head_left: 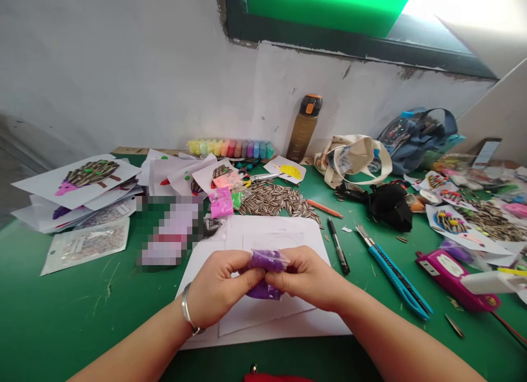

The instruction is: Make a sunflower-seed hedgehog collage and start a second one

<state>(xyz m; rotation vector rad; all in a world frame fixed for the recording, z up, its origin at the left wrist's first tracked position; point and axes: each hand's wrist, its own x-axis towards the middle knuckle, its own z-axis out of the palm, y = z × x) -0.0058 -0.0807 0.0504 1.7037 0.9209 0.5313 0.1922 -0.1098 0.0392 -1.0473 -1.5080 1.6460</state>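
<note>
A small clear packet of purple modelling clay is pinched between both my hands, above white paper sheets. My left hand, with a silver bangle at its wrist, grips the packet's left side with thumb and fingers. On the right side, my right hand holds it the same way, the two thumbs close together at the front. Purple clay shows above and below the thumbs. Just behind the paper lies a heap of striped sunflower seeds, with pink and green clay packets at its left.
Hedgehog pictures are stacked at the left, near a bead pouch. To the right lie a black pen, a blue utility knife and a magenta glue gun. A bottle and bags stand along the wall.
</note>
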